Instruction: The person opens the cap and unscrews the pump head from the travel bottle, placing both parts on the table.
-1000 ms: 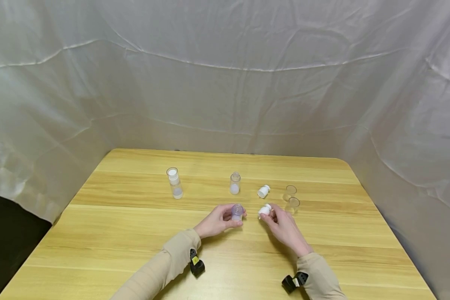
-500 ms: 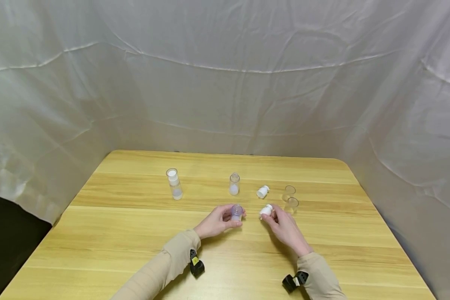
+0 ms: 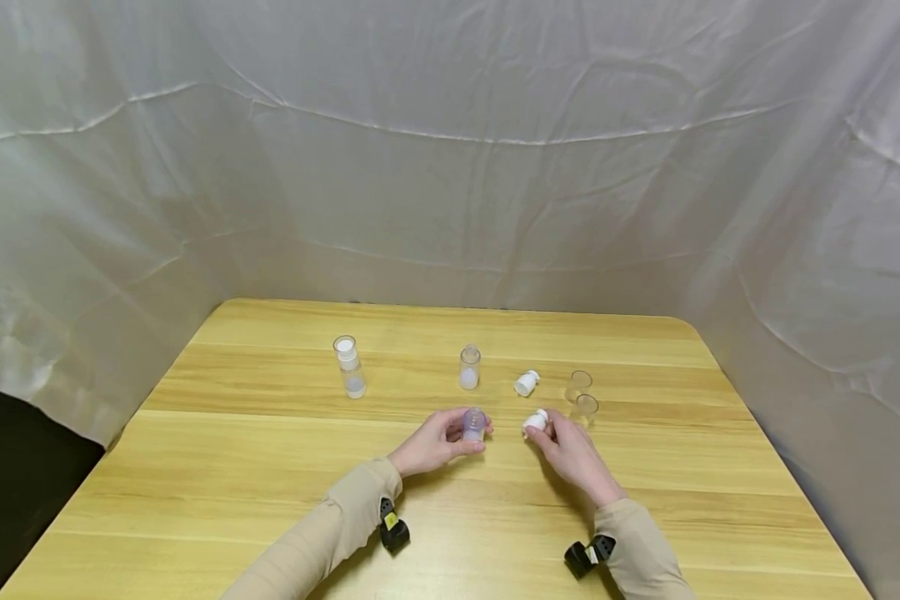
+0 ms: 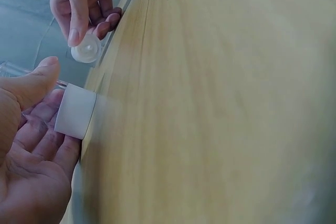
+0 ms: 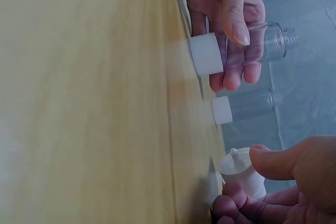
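My left hand (image 3: 429, 446) holds a clear bottle (image 3: 474, 425) upright at the front middle of the table. Its white base (image 5: 206, 54) and bare threaded neck (image 5: 290, 38) show in the right wrist view, with thumb and fingers around the clear body. To the right, my right hand (image 3: 576, 458) pinches a white pump head (image 3: 536, 422) between thumb and fingers, apart from the bottle. In the right wrist view this pump head (image 5: 247, 174) is tilted, with its spout toward the camera. Part of it is hidden by the fingers.
Behind the hands stands a second uncapped bottle (image 3: 468, 368). Another white pump head (image 3: 527, 382) lies on its side beside it. Two clear caps (image 3: 581, 383) stand at the right. A bottle with its pump fitted (image 3: 349, 367) stands at the left on the wooden table (image 3: 217, 483).
My right hand has shifted slightly to the right with the pump head. The left hand and its bottle stay in place.
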`<state>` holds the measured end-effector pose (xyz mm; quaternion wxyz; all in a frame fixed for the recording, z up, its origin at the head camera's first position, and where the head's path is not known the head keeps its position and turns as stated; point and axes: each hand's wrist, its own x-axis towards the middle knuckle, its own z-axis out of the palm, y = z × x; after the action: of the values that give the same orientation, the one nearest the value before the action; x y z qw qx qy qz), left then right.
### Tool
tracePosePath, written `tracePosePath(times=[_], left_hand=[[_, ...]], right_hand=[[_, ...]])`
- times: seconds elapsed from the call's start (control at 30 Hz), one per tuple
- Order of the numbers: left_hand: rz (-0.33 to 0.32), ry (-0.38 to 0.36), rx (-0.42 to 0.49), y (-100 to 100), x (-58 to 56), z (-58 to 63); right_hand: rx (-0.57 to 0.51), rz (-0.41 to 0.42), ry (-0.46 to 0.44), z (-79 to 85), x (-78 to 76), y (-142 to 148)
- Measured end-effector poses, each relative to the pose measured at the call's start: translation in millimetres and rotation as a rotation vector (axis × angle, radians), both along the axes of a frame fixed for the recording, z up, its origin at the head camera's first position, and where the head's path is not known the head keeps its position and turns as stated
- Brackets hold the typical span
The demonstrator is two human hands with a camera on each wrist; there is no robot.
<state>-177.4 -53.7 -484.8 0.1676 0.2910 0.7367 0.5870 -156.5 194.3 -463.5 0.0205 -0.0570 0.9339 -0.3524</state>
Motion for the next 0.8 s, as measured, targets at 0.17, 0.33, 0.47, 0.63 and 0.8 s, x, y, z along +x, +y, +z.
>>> tracePosePath(times=[0.17,0.33,0.47,0.63,0.8], left_hand=[[0.004,-0.005,-0.002,0.3,0.0,0.4],[0.004,-0.001,-0.007,0.2,0.3,0.7],[0.004,0.002,-0.007,-0.5,0.4,0.1],[0.0,0.001,-0.005,-0.3,0.2,0.3],[0.002,-0.002,-0.004,0.1,-0.2,0.1]], right_hand=[[0.012,-0.004,-0.021,0.7,-4.5,-0.2],[0.036,-0.002,-0.028,2.6,-8.3,-0.7],[0.039,0.0,-0.029,2.0,-12.3,-1.0],[0.048,-0.005,-0.001,0.0,-19.6,-1.9],[0.079,-0.021,0.024,-1.9,-26.4,-3.5]])
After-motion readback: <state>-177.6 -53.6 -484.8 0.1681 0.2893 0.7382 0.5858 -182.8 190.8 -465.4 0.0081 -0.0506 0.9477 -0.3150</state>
